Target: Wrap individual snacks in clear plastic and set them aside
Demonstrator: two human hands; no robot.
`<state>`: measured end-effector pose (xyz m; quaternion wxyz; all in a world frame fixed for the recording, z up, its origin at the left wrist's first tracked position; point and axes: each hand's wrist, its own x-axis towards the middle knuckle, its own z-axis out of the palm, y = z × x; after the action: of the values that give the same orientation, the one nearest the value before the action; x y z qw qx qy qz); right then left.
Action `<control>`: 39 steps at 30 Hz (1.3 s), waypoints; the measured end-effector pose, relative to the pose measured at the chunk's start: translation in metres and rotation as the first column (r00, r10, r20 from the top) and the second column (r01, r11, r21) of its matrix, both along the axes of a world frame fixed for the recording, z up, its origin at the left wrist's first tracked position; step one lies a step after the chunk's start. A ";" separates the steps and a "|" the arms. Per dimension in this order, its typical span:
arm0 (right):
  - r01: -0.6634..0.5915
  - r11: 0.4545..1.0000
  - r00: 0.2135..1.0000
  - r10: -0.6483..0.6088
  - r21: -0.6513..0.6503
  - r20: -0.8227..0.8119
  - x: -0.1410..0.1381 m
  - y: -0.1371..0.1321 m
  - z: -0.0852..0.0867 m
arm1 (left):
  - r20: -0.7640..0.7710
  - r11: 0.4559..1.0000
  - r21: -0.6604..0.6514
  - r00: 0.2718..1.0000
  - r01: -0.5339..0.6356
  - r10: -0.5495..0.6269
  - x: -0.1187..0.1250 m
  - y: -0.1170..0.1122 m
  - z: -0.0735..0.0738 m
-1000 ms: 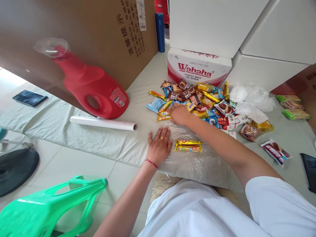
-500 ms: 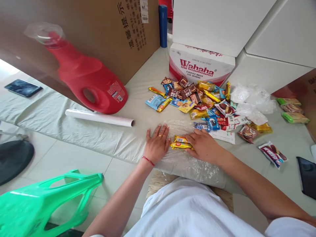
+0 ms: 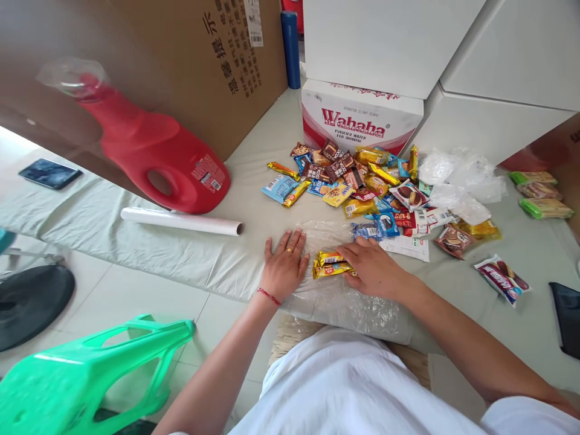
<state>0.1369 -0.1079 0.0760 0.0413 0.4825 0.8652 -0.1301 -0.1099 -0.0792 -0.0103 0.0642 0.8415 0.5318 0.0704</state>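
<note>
My left hand (image 3: pixel 284 264) lies flat and open on a sheet of clear plastic film (image 3: pixel 348 296) spread over the pale cloth, fingers stretched out, a ring on one finger. Just to its right, my right hand (image 3: pixel 372 269) rests palm down on the film, its fingers against a small stack of yellow snack bars (image 3: pixel 330 264). Whether those fingers pinch the bars is hidden. Beyond both hands lies a heap of mixed snack packets (image 3: pixel 362 181).
A red detergent jug (image 3: pixel 149 151) and a white roll (image 3: pixel 181 221) lie to the left. A Wahaha box (image 3: pixel 357 121) and cardboard carton (image 3: pixel 190 60) stand behind. Crumpled clear bags (image 3: pixel 457 181), green packets (image 3: pixel 541 193), a phone (image 3: pixel 49 173), a green plastic stool (image 3: pixel 81 374).
My right hand came back from the snack heap to the film with more yellow bars and set them on the stack. The left hand stayed flat.
</note>
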 end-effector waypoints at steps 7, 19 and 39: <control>0.053 0.997 0.998 -0.052 0.063 -0.021 -0.009 -0.002 -0.010 | 0.001 1.000 0.010 1.000 -0.006 0.006 0.001 0.000 0.000; 0.117 0.988 0.991 -0.109 0.099 -0.083 -0.031 -0.016 -0.018 | 0.049 1.000 0.016 0.999 0.003 -0.004 0.000 0.000 -0.001; 0.043 0.986 0.997 -0.052 0.160 0.053 -0.022 -0.024 -0.017 | 0.039 1.000 -0.004 0.999 -0.006 0.006 0.000 0.000 0.000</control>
<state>0.1147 -0.1316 0.0589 0.0242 0.5083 0.8595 -0.0480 -0.1101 -0.0795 -0.0100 0.0759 0.8382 0.5332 0.0863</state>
